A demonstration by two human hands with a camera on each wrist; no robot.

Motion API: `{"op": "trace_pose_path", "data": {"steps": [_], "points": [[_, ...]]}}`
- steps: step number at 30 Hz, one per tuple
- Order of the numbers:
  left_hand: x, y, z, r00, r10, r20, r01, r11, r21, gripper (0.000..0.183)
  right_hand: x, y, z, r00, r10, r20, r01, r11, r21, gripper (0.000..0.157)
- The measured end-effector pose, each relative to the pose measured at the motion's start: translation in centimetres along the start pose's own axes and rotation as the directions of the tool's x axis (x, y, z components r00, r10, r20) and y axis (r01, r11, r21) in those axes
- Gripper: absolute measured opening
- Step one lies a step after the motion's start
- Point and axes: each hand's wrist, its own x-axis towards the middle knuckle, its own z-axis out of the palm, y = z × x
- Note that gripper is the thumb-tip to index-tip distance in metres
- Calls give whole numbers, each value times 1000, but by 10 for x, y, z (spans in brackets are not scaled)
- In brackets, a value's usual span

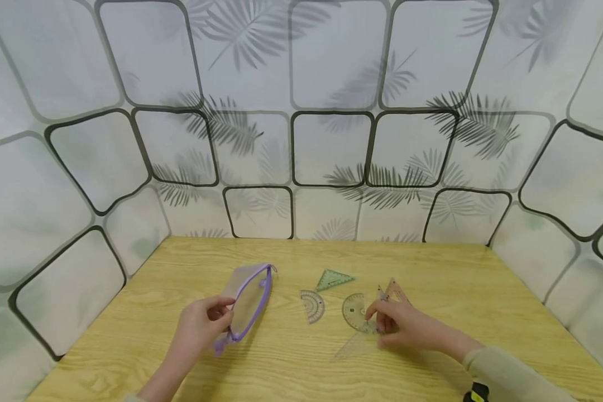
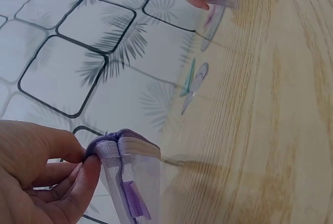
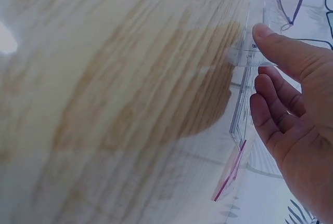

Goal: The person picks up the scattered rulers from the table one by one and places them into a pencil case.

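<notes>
My left hand (image 1: 201,324) pinches the near edge of a translucent zip pouch (image 1: 237,277) with purple trim, between thumb and index finger. The pouch stands on its side with its mouth parted toward the right. My right hand (image 1: 399,324) pinches a clear set square (image 1: 352,346) over the table, tilted, its long tip pointing left. Under and beside that hand lie a clear protractor (image 1: 353,312) and a pink set square (image 1: 395,288), both partly covered. A small purple tab (image 2: 136,200) shows on the pouch in the left wrist view.
Between the hands lie a green set square (image 1: 334,280) and a half-round protractor (image 1: 312,306) on the wooden table (image 1: 291,368). A patterned cloth wall (image 1: 331,151) rises behind the table and along both sides.
</notes>
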Motion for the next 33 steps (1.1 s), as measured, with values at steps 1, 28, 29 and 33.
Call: {"op": "trace_pose_path", "data": {"steps": [1, 28, 29, 33], "points": [[-1, 0, 0, 1000, -1, 1, 1, 1000, -3, 27, 0, 0, 0, 1000, 3, -2, -3, 1000, -1, 38], [19, -9, -7, 998, -48, 37, 49, 998, -32, 27, 13, -7, 1, 977, 212, -19, -202, 953, 227, 12], [20, -9, -7, 998, -49, 40, 50, 998, -39, 27, 14, -7, 2, 976, 215, -27, -203, 953, 226, 11], [21, -8, -5, 998, -55, 41, 58, 996, -65, 27, 18, -7, 2, 975, 219, -39, -202, 945, 255, 12]]}}
